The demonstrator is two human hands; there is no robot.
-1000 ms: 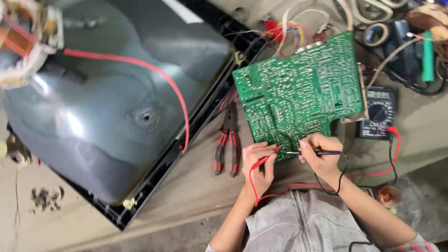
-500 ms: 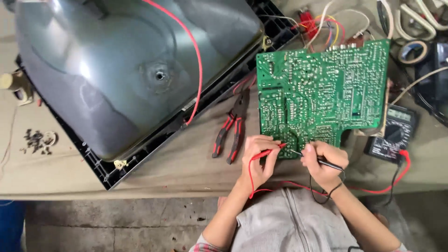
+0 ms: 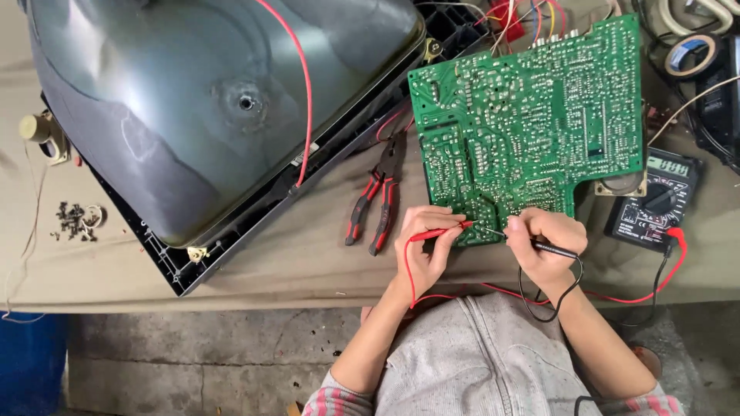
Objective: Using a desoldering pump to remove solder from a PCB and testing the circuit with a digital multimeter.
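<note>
Circuit board (image 3: 532, 123) on counter (image 3: 308, 262), centre-right | picture tube (image 3: 208, 108) left of it | pliers (image 3: 376, 202) between them | multimeter (image 3: 654, 199) right of board | small loose parts (image 3: 73, 219), probably screws, far left.

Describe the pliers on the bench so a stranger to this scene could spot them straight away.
Start at the big grey picture tube lying face down on the cloth-covered bench, then look to the green circuit board beside it. The pliers lie in the gap between the two, just above the left hand. Their red-and-black handles, spread apart, mark them out from the thin red probe in that hand.
</note>
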